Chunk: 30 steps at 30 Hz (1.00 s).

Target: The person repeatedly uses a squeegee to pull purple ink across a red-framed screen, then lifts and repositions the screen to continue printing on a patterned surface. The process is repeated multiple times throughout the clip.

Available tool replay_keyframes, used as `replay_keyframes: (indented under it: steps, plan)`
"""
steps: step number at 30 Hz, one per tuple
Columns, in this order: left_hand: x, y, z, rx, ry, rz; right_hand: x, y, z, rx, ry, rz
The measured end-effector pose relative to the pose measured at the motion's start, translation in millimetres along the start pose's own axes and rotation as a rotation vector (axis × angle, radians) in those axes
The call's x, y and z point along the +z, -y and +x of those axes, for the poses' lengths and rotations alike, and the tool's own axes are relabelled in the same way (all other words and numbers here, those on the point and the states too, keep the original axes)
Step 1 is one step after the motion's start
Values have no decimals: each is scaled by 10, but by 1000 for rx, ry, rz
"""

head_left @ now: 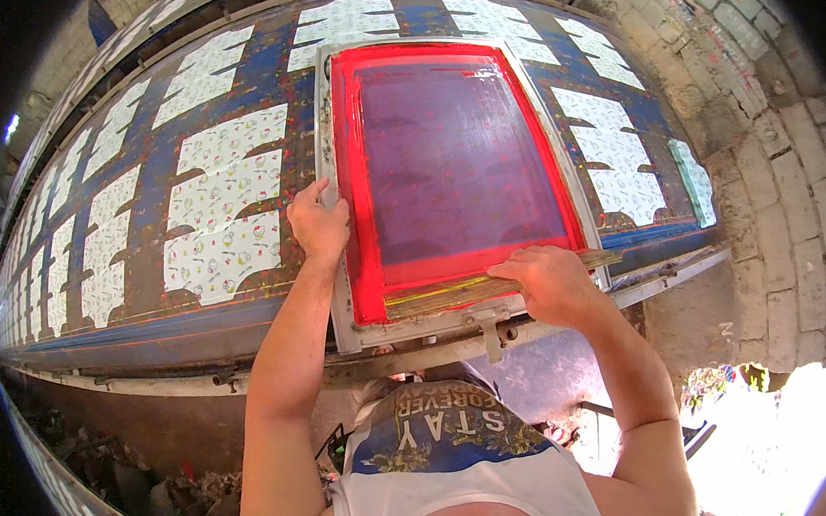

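A printing screen [464,162] with a pale metal frame lies on the long table in front of me. Its mesh looks purple, and bright red ink borders it on all sides. My left hand [319,221] is closed round the frame's left side. At the near end, my right hand [553,283] grips a long wooden squeegee [443,297], its fingers bent over the top edge. The squeegee lies crosswise over the red ink, its right end reaching past the frame. Beneath the screen, faint darker shapes show through the mesh.
White printed fabric pieces [224,207] lie in rows on the blue-brown table [301,170], with more pieces [610,154] right of the screen. A metal rail [195,385] runs along the table's near edge. A block wall [776,230] stands close on the right.
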State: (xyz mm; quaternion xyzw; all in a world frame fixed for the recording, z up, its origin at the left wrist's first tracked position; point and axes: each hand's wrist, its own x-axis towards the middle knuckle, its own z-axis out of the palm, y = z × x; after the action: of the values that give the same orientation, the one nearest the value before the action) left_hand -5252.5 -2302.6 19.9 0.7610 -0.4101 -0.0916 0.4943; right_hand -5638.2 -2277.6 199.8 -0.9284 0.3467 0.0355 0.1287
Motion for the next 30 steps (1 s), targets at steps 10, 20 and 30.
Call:
replay_keyframes:
  steps: [10, 20, 30]
  plan:
    - [-47, -33, -24, 29, 39, -42, 332, 157, -190, -31, -192, 6]
    - [-55, -123, -49, 159, 18, 151, 342, -309, 365, -122, -259, -70]
    - [-13, -179, -59, 222, 8, 277, -119, -1487, 2563, -110, -213, -141]
